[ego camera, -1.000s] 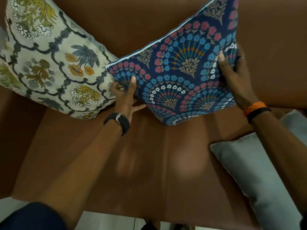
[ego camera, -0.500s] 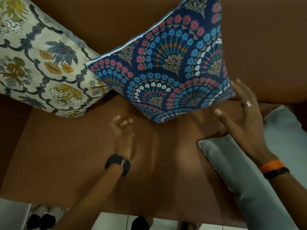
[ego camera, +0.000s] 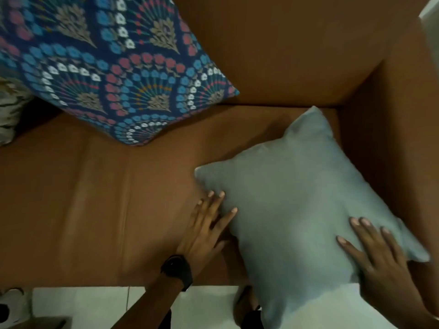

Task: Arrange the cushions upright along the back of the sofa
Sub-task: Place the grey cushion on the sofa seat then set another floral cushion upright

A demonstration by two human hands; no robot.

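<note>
A plain grey cushion (ego camera: 294, 205) lies flat on the right end of the brown sofa seat (ego camera: 95, 205), its near corner hanging over the front edge. My left hand (ego camera: 209, 224) rests at the cushion's left edge with fingers spread. My right hand (ego camera: 377, 252) lies flat on its near right part, fingers apart. Neither hand has closed on it. A blue floral cushion (ego camera: 114, 74) leans upright against the sofa back (ego camera: 297, 43), nobody touching it. Only a sliver of the cream floral cushion (ego camera: 9, 115) shows at the left edge.
The sofa's right armrest (ego camera: 392, 129) rises close beside the grey cushion. White floor tiles (ego camera: 95, 305) run along the sofa's front edge. My feet (ego camera: 247, 307) show below the seat. A patterned object (ego camera: 11, 305) sits on the floor at bottom left.
Both hands let go of the blue cushion, which stays leaning on the sofa back. My view swung right, and both hands came down onto the grey cushion.
</note>
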